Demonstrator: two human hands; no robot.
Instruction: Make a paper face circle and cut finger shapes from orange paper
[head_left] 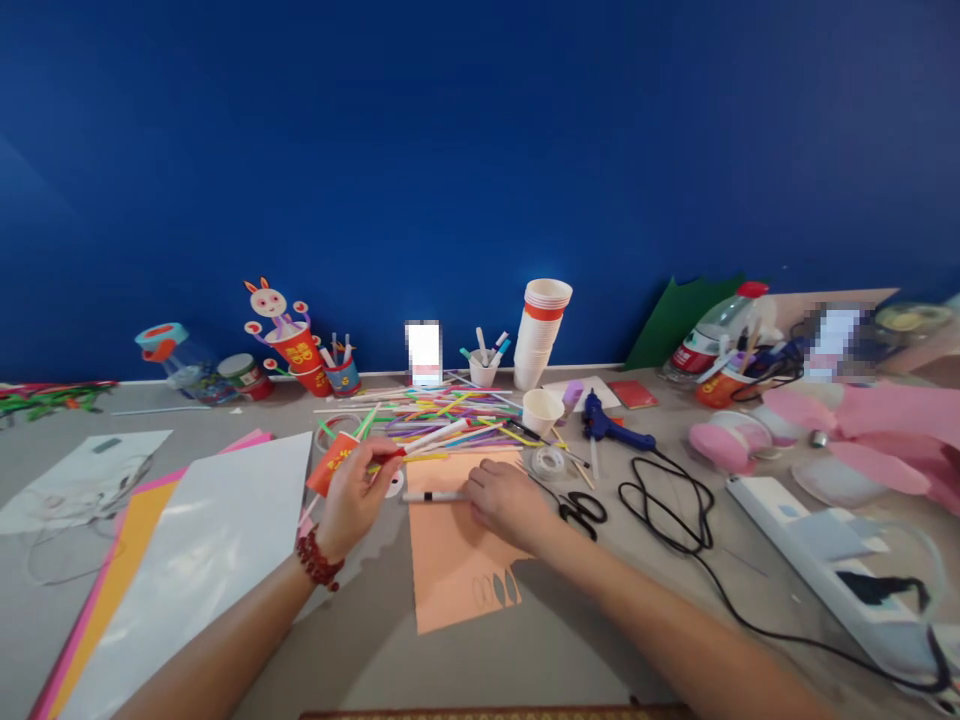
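My left hand (pixel 356 500) is closed, its thumb and fingers pinched at the red end of a white marker (pixel 439 438) that points to the right. Curled over the orange paper (pixel 442 570), my right hand (pixel 506 500) has its fingers on one end of a white marker with a black band (pixel 435 497). Several petal-like ovals show near the paper's lower right edge, some dark and some outlined. Just behind my left hand is a red paper cup (pixel 326 468) with straws. Part of a white tape roll (pixel 395 484) shows between the hands.
Coloured straws (pixel 420 410) lie behind the paper. To the right are clear tape (pixel 549 461), black scissors (pixel 583 513), a blue glue gun (pixel 611 425) with its cable, and a power strip (pixel 810 570). Stacked cups (pixel 540 335) stand at the wall; white sheets (pixel 210 540) lie left.
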